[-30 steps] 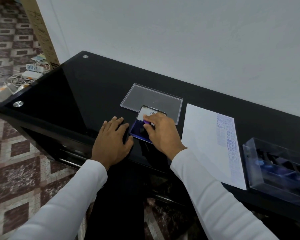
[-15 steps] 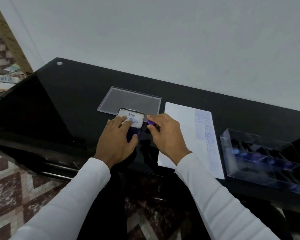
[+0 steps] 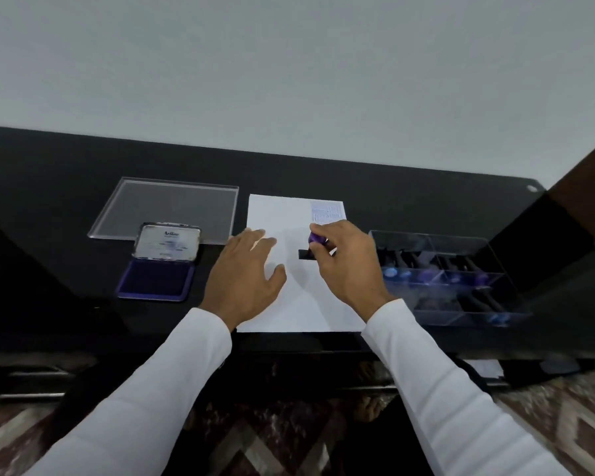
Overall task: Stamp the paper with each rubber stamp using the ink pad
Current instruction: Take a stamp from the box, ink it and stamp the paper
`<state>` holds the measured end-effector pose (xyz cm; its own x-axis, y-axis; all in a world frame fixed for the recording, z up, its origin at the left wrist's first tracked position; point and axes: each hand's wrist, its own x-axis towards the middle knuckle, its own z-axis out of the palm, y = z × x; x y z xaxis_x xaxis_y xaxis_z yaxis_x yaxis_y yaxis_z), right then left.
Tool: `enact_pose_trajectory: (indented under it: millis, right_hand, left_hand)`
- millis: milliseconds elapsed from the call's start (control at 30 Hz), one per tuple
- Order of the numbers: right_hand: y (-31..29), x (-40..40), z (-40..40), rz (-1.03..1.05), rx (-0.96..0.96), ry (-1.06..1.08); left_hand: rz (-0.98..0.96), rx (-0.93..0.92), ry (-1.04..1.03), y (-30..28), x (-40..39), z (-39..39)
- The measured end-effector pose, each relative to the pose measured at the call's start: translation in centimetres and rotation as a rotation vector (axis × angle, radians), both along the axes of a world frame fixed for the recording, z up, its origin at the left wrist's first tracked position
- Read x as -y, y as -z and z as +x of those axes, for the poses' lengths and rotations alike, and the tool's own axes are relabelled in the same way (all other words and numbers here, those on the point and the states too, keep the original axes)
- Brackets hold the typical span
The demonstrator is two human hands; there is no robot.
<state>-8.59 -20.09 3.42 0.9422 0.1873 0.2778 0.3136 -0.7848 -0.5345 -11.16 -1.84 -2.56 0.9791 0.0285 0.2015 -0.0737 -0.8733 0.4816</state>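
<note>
So the right hand has its fingers curled round a rubber stamp by the purple knob, with the black base sitting down at the paper, roughly mid-sheet and just below the block of purple prints already in the top right corner; I can't tell for sure if the base is pressed flat or just about to land. Holding it by the knob from above makes sense, since you get a straight push down. The left hand is flat, fingers straight and spread, resting on the left side of the sheet, I'd guess to stop it sliding on the glossy black table. The ink pad sits open to the left, lid flipped up, just in front of a clear plastic lid, and the clear stamp box with the other stamps is right beside the paper on the right, so everything is within easy reach. Compared with half a second back: then the right hand was at the ink pad with the stamp and the left was steadying the pad, now both have moved over onto the paper.
</note>
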Motion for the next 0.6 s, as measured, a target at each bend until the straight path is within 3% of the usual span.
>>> enact_pose_trajectory:
  millis: [600]
  right_hand:
    - [1.5,3.6,1.7,-0.028,0.008,0.039]
  left_hand:
    - [0.071,-0.063,0.079,1.5,3.7,3.5]
